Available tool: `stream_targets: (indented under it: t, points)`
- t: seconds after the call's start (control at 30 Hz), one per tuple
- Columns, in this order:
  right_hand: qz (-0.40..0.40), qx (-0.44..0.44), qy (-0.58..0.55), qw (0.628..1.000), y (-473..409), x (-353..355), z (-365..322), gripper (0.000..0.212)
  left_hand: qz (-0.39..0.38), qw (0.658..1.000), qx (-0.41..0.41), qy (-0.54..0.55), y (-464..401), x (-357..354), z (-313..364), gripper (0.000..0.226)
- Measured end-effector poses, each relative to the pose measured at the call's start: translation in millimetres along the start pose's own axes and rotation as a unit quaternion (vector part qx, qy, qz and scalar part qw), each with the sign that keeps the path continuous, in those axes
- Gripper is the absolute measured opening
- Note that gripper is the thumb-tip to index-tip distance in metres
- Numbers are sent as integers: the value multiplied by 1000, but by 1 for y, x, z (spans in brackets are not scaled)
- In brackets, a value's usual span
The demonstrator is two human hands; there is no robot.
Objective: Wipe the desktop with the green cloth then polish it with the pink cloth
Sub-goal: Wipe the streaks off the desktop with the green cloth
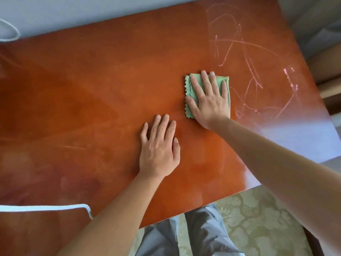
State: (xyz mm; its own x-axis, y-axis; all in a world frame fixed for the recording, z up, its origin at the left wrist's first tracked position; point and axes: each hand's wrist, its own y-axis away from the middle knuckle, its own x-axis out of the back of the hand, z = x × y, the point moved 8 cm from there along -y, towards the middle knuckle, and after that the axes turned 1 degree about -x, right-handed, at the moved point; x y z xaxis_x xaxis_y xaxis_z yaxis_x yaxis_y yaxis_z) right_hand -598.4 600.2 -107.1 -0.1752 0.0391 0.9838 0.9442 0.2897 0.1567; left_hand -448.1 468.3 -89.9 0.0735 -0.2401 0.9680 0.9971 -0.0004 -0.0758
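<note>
Fingers (206, 81) of the right hand (210, 102) lie straight and spread apart, pressed flat on the folded green cloth with zigzag-cut edges (190, 100); the fingertips reach the cloth's far edge, two of them just past it, and the thumb lies across its left part. Cloth shows to the left of the palm, between the fingers and in a thin strip along the right side of the hand. It lies on the glossy orange-brown wooden desktop (83, 100), right of the middle.

No brand, label or readable writing shows anywhere (the pale pink scribbled lines (239, 43) on the right far part of the desktop form loops and strokes, no letters). These marks start just right of the cloth and run toward the right edge.

The left hand (159, 150) rests flat on the bare wood nearer and to the left of the cloth, apart from it, fingers straight and close together, holding nothing.

A white cord (55, 206) crosses the near left part of the desktop, and another white loop (13, 32) lies at the far left corner. Below the near edge are grey trousers (203, 235) and a pale green patterned carpet (258, 218).
</note>
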Motion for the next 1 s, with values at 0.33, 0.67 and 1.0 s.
stream_targets:
  t: [0.33,0.67,1.0]
  points:
    - [-20,50,-7,999,67,-4,-9,64,-20,999,25,-5,-3,3,-2,47]
    - [-49,111,-10,993,73,-6,3,63,-40,997,59,7,-105,-1,8,44]
    - [-20,78,3,997,-98,24,19,66,-3,998,58,-10,-133,-13,5,52]
